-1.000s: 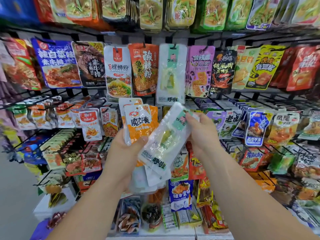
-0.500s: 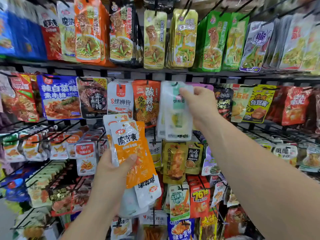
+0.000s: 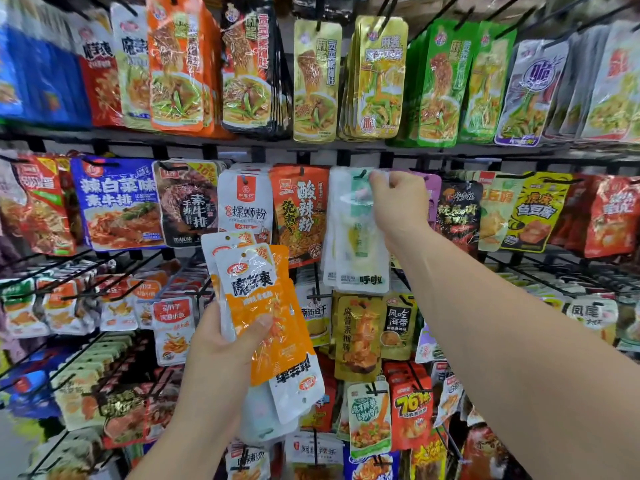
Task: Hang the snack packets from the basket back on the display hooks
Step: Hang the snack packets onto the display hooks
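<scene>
My left hand (image 3: 225,344) grips a fanned stack of snack packets, an orange-and-white one (image 3: 263,306) in front and white ones behind, held low at centre in front of the rack. My right hand (image 3: 398,199) is raised to the middle row and pinches the top of a clear white-and-green packet (image 3: 360,237). That packet hangs at a black hook (image 3: 362,173) with matching packets behind it. The basket is out of view.
A black wire rack of hooks fills the view, crowded with hanging packets: an orange noodle packet (image 3: 301,213) left of the hook, a purple packet (image 3: 433,192) and a black one (image 3: 457,209) right of it. A horizontal rail (image 3: 311,148) runs just above. Bare hook prongs (image 3: 86,271) stick out at left.
My right hand lifted the clear packet away from the stack in my left hand up to the middle-row hook. My view tilted upward, and my left hand now shows the orange packet in front.
</scene>
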A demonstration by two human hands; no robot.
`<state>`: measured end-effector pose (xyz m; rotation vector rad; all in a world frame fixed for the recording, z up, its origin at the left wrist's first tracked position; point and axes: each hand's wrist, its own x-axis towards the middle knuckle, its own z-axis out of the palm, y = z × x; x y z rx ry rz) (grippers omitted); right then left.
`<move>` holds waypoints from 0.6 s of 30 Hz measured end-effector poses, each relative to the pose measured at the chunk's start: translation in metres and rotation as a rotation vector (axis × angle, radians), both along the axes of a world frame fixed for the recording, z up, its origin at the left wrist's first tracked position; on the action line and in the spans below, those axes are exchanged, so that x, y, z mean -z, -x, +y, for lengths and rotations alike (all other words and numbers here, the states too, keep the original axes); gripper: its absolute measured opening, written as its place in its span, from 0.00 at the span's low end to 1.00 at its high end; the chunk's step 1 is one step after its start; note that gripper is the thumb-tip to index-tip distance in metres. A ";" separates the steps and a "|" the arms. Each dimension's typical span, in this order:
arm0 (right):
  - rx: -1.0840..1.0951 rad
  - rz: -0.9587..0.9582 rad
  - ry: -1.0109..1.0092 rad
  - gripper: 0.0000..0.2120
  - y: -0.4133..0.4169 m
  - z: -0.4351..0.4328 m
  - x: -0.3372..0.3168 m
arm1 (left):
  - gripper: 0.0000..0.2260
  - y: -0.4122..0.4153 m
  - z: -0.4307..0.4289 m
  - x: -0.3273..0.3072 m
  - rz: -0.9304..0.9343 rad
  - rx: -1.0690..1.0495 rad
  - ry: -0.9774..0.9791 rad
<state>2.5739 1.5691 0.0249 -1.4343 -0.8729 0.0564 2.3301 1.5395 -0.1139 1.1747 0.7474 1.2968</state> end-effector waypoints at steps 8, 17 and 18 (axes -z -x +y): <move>0.187 -0.342 0.016 0.30 0.010 -0.008 0.038 | 0.14 -0.003 -0.001 0.009 0.021 -0.002 0.018; 0.358 -0.987 0.202 0.29 0.006 0.013 0.093 | 0.14 -0.006 -0.002 0.018 0.062 0.005 0.051; 0.357 -1.024 0.233 0.29 0.003 0.014 0.095 | 0.15 -0.006 -0.002 0.019 0.068 0.006 0.051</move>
